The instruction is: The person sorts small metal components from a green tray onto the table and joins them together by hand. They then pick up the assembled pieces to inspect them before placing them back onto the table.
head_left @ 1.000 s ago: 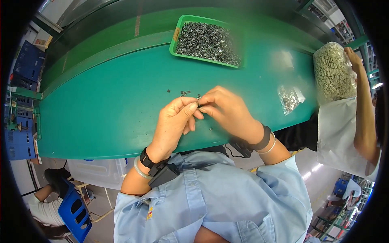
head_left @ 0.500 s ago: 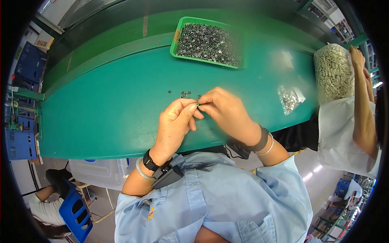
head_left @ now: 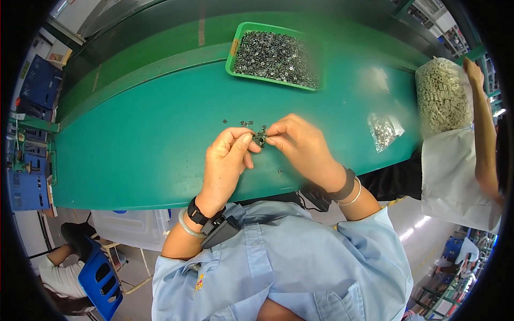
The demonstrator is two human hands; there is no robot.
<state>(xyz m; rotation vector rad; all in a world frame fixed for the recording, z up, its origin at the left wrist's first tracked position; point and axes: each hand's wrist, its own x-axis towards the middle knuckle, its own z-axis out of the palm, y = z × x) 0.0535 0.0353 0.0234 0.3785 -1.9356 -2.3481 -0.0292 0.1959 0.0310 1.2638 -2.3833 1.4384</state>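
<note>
My left hand (head_left: 227,155) is closed, its thumb and forefinger pinched at a small dark piece. Facing it, my right hand (head_left: 305,147) also pinches a small dark metal part by its fingertips. Between the two hands sits a little cluster of dark, shiny metal parts (head_left: 261,140), partly hidden by the fingers; their exact shape is too small to tell. A few more small dark parts (head_left: 246,123) lie on the green table (head_left: 134,155) just beyond my fingers, and a single one (head_left: 280,171) lies nearer me.
A green tray (head_left: 231,64) full of small metal parts stands at the back. To the right lie a small clear bag of parts (head_left: 383,131) and a large bag of pale pieces (head_left: 441,96). Next to that bag is another person's arm (head_left: 484,134). A green belt (head_left: 155,51) runs behind.
My hands have moved slightly apart, so the cluster of dark parts between them now shows. A mark on the belt behind has shifted right. The other person's arm has moved.
</note>
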